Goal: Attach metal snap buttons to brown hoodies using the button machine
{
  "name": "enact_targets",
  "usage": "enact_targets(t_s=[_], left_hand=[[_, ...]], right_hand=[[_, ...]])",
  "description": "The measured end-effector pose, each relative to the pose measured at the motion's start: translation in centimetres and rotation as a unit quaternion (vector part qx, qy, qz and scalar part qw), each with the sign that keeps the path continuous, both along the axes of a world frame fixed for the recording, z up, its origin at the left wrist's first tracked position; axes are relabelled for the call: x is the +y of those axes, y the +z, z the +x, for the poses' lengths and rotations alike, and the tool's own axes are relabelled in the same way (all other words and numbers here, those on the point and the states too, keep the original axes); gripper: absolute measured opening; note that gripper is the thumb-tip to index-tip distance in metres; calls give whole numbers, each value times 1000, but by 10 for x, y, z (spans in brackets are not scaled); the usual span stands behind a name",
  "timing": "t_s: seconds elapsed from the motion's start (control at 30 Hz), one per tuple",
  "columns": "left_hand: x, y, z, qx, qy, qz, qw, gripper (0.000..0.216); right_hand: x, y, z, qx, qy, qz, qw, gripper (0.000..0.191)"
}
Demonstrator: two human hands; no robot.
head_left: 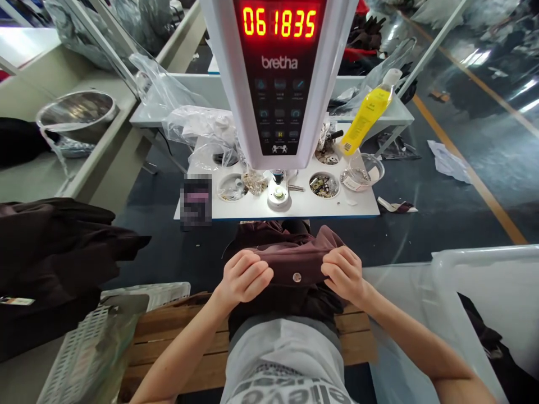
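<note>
A dark brown garment (290, 252) lies across my lap, in front of a white snap-press machine (278, 73). My left hand (244, 276) is closed on a fold of the garment at its left. At the right, my right hand (343, 272) pinches the same fold. Between the two hands a small round snap button (297, 277) shows on the fabric. The machine's press head and die (278, 192) sit just beyond the garment on a white tray table (357, 209). A red counter (279, 22) reads 061835.
Round wells in the tray hold metal snaps (323, 185). A yellow bottle (365, 115) and a clear bowl (362, 171) stand at the right. Dark garments (54, 252) pile at the left, a white plastic bin (484, 292) sits right, a steel bowl (78, 112) far left.
</note>
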State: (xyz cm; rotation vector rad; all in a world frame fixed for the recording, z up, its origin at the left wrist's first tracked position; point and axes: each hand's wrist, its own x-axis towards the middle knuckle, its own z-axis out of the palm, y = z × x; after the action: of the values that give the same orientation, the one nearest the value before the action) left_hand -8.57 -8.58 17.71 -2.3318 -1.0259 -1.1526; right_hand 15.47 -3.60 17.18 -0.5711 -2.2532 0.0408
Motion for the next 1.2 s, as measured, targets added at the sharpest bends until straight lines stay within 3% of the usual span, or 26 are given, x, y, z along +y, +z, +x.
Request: enact_targets(t_s=[0.5, 0.6, 0.67, 0.77, 0.83, 0.87, 1.0, 1.1, 1.13, 1.2], left_hand=[[-5, -16, -3, 16, -15, -48, 999, 15], [-11, -19, -3, 70, -44, -149, 985, 14], [-21, -26, -4, 142, -78, -259, 952, 17], [-44, -45, -6, 225, -115, -379, 890, 16], [-59, -59, -9, 243, -110, -408, 873, 14], [-65, -64, -12, 243, -98, -411, 873, 14], [-75, -68, -15, 166, -40, -363, 916, 16], [-69, -60, -5, 59, -9, -288, 956, 20], [-65, -57, 0, 25, -4, -266, 964, 19], [-59, -56, 11, -39, 9, -239, 970, 17]], right_hand=[[3, -18, 1, -9, -13, -19, 1000, 25], [-8, -22, 1, -66, 21, -52, 996, 22], [-24, -23, 3, -171, 68, -124, 975, 19], [-48, -24, 9, -308, 175, -289, 890, 17], [-54, -24, 14, -312, 216, -380, 843, 23], [-52, -23, 15, -293, 210, -413, 837, 25], [-28, -18, 14, -179, 91, -448, 871, 26], [-23, -11, 7, -160, 71, -426, 888, 15], [-27, -11, 4, -164, 68, -406, 896, 17], [-42, -15, -1, -148, 46, -331, 931, 41]])
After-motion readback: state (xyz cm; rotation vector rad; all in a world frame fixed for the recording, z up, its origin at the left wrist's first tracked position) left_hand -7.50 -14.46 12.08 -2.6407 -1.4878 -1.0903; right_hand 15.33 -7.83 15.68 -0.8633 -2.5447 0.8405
